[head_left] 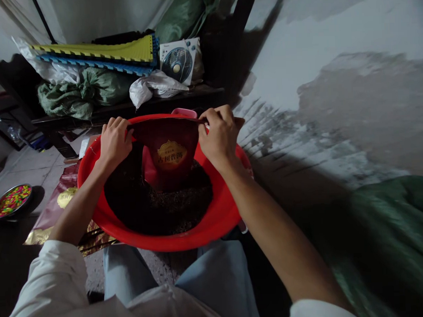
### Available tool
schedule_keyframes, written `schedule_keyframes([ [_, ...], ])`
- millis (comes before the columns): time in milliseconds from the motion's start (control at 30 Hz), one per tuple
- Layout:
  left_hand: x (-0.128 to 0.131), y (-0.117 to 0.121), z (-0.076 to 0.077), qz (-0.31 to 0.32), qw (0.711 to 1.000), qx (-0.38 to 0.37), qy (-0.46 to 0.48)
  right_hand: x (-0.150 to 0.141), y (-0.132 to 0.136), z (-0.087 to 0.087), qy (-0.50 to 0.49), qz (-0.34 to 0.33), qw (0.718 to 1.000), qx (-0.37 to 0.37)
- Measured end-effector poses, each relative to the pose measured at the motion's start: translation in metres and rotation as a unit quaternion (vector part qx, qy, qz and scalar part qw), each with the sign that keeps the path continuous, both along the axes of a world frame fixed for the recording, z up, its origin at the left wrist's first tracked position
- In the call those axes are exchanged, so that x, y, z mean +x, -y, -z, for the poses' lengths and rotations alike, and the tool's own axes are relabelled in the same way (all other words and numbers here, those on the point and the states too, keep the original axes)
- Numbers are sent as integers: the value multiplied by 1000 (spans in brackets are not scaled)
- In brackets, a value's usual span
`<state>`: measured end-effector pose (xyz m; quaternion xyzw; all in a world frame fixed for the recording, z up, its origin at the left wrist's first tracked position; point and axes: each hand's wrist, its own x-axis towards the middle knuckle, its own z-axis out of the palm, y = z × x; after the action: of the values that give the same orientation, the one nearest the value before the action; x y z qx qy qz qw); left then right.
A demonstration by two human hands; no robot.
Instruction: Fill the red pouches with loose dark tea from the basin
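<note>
A dark red packaging bag [171,153] with a gold label hangs upright inside a big red plastic basin [166,243]. My left hand [115,138] pinches the bag's top edge at its left end. At the right end of that edge, my right hand [219,133] grips it between thumb and fingers. The edge is stretched between both hands above the basin's far rim. Dark loose tea leaves [178,208] cover the basin's bottom, and the bag's lower end touches them. What the bag holds, if anything, is hidden.
Left of the basin, more red and gold bags [50,210] lie on the floor beside a metal bowl [12,201] of colourful small pieces. Behind, a dark shelf carries foam mats [100,53], sacks and a box fan [178,62]. A green sack [390,231] stands at right.
</note>
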<state>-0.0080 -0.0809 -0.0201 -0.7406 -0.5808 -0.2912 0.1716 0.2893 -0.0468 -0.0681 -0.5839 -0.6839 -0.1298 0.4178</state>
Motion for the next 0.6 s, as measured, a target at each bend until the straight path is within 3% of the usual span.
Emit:
schedule_keyframes([
  [233, 0, -2, 4, -1, 1000, 17, 9, -2, 5, -5, -17, -32, 999, -9],
  [467, 18, 20, -4, 34, 998, 13, -58, -15, 20, -13, 31, -155, 987, 13],
  [600, 19, 17, -6, 50, 995, 0, -90, -24, 22, -7, -5, -168, 985, 48],
])
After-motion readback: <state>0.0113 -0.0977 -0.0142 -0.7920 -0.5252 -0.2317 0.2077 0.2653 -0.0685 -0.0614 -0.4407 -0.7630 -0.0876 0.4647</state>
